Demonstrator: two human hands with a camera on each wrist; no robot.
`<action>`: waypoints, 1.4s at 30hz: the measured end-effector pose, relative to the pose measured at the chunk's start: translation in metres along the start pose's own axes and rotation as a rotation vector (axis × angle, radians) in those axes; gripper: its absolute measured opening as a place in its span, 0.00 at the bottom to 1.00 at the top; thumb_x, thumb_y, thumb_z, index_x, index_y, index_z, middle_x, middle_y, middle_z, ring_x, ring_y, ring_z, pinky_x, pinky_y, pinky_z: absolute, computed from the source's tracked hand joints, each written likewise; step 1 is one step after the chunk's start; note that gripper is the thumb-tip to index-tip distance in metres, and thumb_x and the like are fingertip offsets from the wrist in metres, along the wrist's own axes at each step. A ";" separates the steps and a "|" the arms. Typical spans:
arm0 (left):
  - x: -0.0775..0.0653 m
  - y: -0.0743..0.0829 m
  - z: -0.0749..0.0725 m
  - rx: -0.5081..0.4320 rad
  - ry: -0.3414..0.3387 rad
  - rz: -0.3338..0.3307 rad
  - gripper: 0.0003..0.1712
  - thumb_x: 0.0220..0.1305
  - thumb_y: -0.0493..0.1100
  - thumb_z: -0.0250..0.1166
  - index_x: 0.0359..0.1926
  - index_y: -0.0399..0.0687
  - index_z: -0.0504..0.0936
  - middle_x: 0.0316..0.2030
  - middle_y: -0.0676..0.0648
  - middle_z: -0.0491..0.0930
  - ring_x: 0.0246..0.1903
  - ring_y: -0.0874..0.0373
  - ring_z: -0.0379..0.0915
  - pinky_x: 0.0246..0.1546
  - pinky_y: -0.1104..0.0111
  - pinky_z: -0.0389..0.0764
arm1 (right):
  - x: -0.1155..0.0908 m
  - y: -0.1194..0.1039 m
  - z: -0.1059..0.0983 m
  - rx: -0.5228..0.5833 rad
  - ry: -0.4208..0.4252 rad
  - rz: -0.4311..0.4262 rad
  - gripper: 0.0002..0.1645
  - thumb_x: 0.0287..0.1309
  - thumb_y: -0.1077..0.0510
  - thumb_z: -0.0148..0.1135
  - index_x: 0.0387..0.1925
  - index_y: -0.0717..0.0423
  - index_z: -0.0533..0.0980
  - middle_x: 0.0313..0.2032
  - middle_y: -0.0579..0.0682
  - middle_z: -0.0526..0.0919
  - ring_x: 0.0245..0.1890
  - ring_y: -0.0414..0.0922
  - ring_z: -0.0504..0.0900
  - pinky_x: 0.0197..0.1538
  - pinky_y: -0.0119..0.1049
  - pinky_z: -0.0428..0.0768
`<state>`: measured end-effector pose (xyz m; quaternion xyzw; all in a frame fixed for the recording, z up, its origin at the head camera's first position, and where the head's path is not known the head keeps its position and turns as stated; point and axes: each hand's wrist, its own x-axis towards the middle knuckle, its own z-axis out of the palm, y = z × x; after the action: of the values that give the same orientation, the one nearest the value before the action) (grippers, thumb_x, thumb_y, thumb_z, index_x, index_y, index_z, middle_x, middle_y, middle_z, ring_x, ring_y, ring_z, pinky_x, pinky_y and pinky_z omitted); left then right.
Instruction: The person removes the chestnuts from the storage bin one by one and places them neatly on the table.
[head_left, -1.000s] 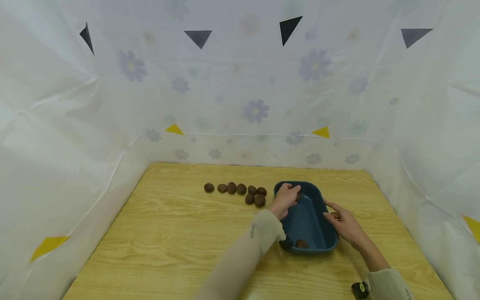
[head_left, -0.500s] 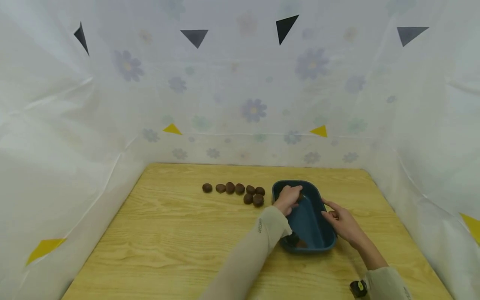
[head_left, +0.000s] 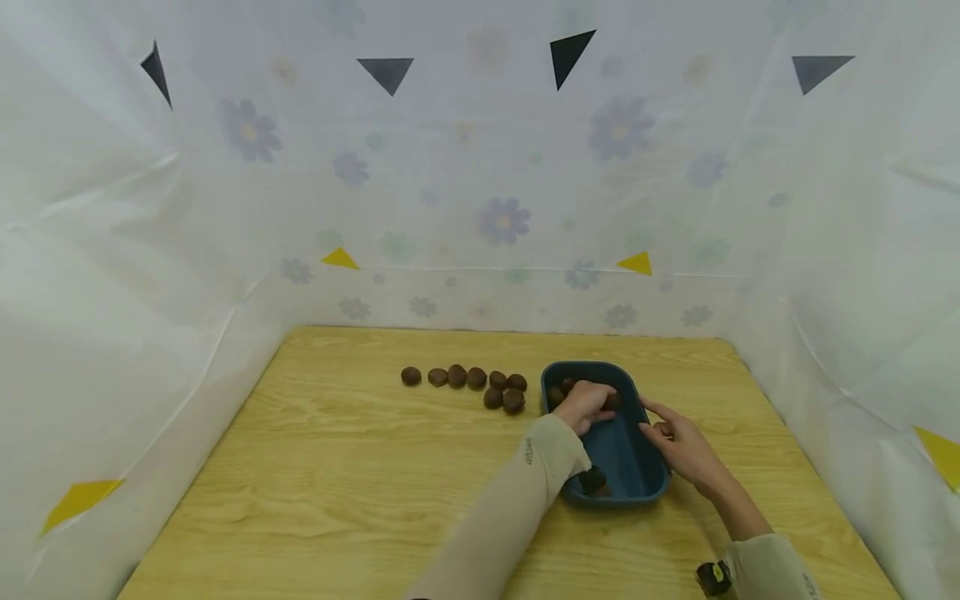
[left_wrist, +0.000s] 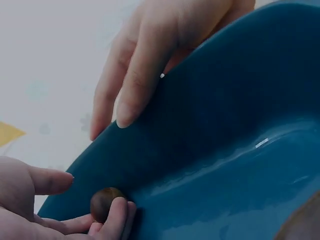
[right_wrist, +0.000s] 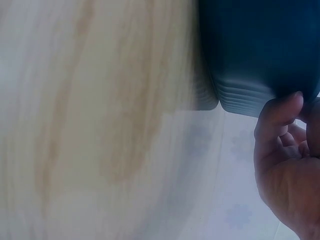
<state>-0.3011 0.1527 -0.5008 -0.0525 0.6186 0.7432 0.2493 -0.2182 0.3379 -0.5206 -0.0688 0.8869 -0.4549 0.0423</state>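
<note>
- The left hand [head_left: 588, 406] has just shifted right inside the glossy blue rectangular dish [head_left: 624, 446], uncovering round brown nuts [head_left: 556, 396] at its far left; arranging seems underway.
- Its grip pinches another nut [left_wrist: 102, 204].
- The right hand [head_left: 686, 450], thumb and forefinger spread, touches the dish's right side.

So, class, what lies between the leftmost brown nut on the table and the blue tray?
The head view shows seven other brown nuts there, on the table.

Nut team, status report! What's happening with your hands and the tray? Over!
Left hand inside blue tray, holding brown nut. Right hand touching tray's rim. More nuts outside tray. Nothing visibly blocking.
</note>
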 end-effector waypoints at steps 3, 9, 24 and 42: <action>0.001 0.000 0.003 0.037 0.008 0.020 0.11 0.75 0.33 0.59 0.54 0.34 0.80 0.51 0.40 0.79 0.57 0.42 0.80 0.59 0.53 0.84 | 0.000 -0.001 -0.001 -0.002 0.004 -0.004 0.37 0.80 0.46 0.52 0.80 0.54 0.58 0.18 0.46 0.68 0.12 0.39 0.63 0.18 0.38 0.74; 0.003 -0.002 0.010 0.127 0.055 0.043 0.14 0.74 0.30 0.59 0.28 0.43 0.75 0.45 0.39 0.82 0.51 0.42 0.83 0.55 0.54 0.87 | 0.000 -0.001 -0.001 -0.003 0.003 -0.002 0.36 0.80 0.47 0.52 0.80 0.54 0.57 0.18 0.45 0.68 0.12 0.38 0.62 0.17 0.38 0.74; 0.009 -0.004 0.012 0.129 -0.007 0.069 0.17 0.75 0.34 0.61 0.60 0.30 0.78 0.50 0.38 0.81 0.50 0.42 0.84 0.56 0.53 0.86 | -0.001 -0.001 0.000 -0.008 0.011 0.019 0.36 0.80 0.46 0.52 0.80 0.54 0.58 0.18 0.46 0.67 0.12 0.39 0.62 0.17 0.38 0.73; -0.002 0.007 0.005 0.046 -0.116 0.098 0.14 0.74 0.34 0.63 0.57 0.34 0.77 0.48 0.39 0.79 0.49 0.40 0.85 0.60 0.52 0.84 | -0.001 -0.006 -0.002 -0.018 0.009 0.002 0.37 0.80 0.47 0.53 0.80 0.57 0.57 0.19 0.48 0.70 0.12 0.39 0.63 0.17 0.37 0.72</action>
<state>-0.3008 0.1560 -0.4929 0.0267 0.6218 0.7419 0.2493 -0.2170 0.3365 -0.5145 -0.0660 0.8911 -0.4473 0.0381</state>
